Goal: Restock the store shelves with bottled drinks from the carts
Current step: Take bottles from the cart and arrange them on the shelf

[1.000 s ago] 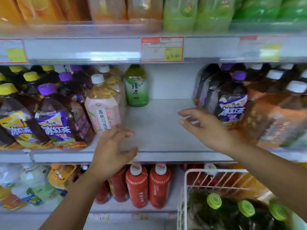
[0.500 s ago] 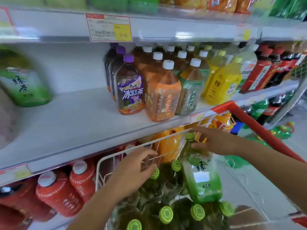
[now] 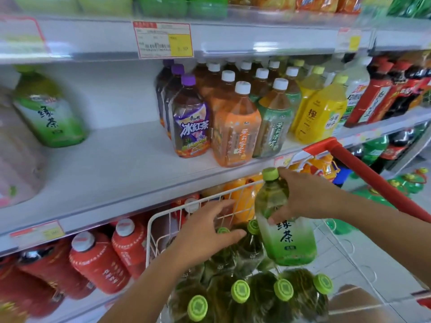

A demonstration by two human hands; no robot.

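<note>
My right hand (image 3: 305,199) grips a green tea bottle (image 3: 286,241) by its shoulder, just below the green cap, and holds it upright above the white wire cart (image 3: 151,229). Several more green-capped tea bottles (image 3: 240,291) stand packed in the cart below it. My left hand (image 3: 203,231) reaches into the cart with fingers spread over the bottle tops and grips none of them. One matching green tea bottle (image 3: 50,113) stands at the back left of the middle shelf (image 3: 116,164), beside a wide bare stretch of shelf.
Purple-capped iced tea bottles (image 3: 191,127) and orange tea bottles (image 3: 235,131) fill the shelf right of the gap. Red bottles (image 3: 98,264) line the lower shelf beside the cart. The cart's red handle (image 3: 373,178) slants across on the right. A price tag (image 3: 163,39) hangs above.
Both hands left the shelf and dropped to the cart as the view swung right. My right hand took hold of a green tea bottle and raised it; my left hand reached deeper among the bottles.
</note>
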